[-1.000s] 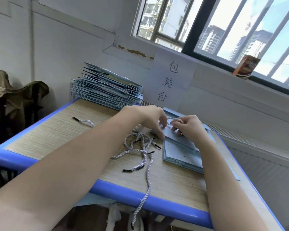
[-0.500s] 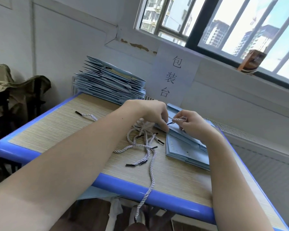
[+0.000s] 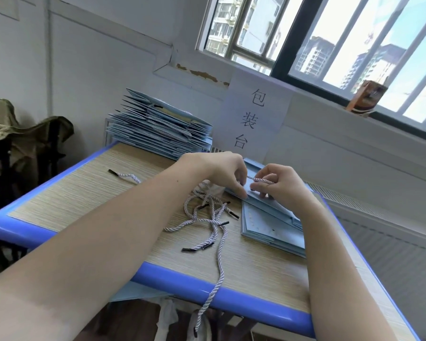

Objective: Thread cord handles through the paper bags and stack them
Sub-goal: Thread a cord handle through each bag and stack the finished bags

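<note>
- Both hands work at the far end of the top bag point(image 3: 263, 205): the left hand point(image 3: 221, 173) has fingers curled down, pressing its edge, and the right hand point(image 3: 283, 183) pinches a cord point(image 3: 260, 180) stretched between the two.
- Judging by this, one handle is mid-threading; whether the tip is through a hole I cannot tell.
- Under that bag lies a low pile point(image 3: 268, 232) of flat, pale blue paper bags, apparently unthreaded.
- Just left of it, loose cords point(image 3: 207, 217) tangle: twisted, whitish, black-tipped; one hangs over the table edge.
- At the far left corner stands a tall stack point(image 3: 158, 129) with cords showing, seemingly finished.
- Wood-grain table point(image 3: 71, 200), rounded blue rim.
</note>
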A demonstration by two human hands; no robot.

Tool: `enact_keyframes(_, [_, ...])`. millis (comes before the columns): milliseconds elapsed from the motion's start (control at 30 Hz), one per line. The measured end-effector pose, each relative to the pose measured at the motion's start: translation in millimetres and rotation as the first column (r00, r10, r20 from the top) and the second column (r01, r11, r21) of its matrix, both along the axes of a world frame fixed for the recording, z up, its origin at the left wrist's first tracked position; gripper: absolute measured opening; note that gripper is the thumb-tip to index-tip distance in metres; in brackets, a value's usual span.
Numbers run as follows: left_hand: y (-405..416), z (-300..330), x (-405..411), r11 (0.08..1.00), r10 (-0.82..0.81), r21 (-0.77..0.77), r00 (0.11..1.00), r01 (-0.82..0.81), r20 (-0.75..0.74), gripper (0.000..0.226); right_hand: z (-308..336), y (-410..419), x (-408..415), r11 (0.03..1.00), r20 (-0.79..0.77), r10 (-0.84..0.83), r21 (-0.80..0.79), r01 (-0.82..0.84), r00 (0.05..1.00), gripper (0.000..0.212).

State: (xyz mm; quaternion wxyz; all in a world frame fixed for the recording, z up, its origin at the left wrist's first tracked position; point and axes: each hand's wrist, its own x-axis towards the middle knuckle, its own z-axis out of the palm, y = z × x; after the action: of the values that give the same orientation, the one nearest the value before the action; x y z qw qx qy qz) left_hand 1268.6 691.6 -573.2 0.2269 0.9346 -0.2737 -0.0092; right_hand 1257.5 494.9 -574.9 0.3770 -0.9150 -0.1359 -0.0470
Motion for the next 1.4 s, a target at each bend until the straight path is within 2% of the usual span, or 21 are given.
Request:
enact_keyframes(167, [0.2, 0.3, -0.9, 1.000, -0.001, -0.001, 1.000, 0.001, -0.009, 0.040, -0.5, 0.4, -0.7, 1.000, 0.065, -0.017, -0.010, 0.018, 0.998, 0.011])
enact_keyframes(500, [-0.5, 0.8, -2.9, 1.000, 0.003, 0.023, 1.000, -0.003, -0.019, 0.029, -1.6, 0.5, 0.1, 0.994, 0.052, 0.036, -0.109, -0.030, 0.998, 0.004])
enact_keyframes(633, [1.9, 1.5, -2.1, 0.998, 0.016, 0.056, 0.998, -0.013, -0.063, 0.025, -1.6, -1.1, 0.8, 0.994, 0.065, 0.024, -0.111, -0.017, 0.998, 0.018])
enact_keyframes(867, [2.4, 2.9, -3.7, 0.999, 0.028, 0.019, 0.995, -0.026, -0.092, 0.024, -2.1, 2.6, 0.0, 0.996, 0.079, 0.008, -0.094, -0.001, 0.997, 0.028])
enact_keyframes(1067, [1.3, 1.9, -3.0, 0.999, 0.036, 0.010, 0.995, -0.036, -0.098, 0.027, -6.9, 6.5, 4.4, 0.995, 0.121, -0.006, -0.100, 0.018, 0.993, 0.033])
enact_keyframes(1233, [1.6, 4.9, -8.1, 1.000, 0.016, 0.003, 0.994, -0.016, -0.108, 0.027, -7.2, 7.4, 4.2, 0.995, 0.130, -0.023, -0.097, 0.036, 0.991, 0.021])
enact_keyframes(1400, [1.4, 6.2, -9.6, 1.000, 0.014, -0.017, 0.989, -0.016, -0.150, 0.046, -4.3, 5.6, 2.2, 0.993, 0.112, -0.015, -0.111, 0.027, 0.994, 0.024])
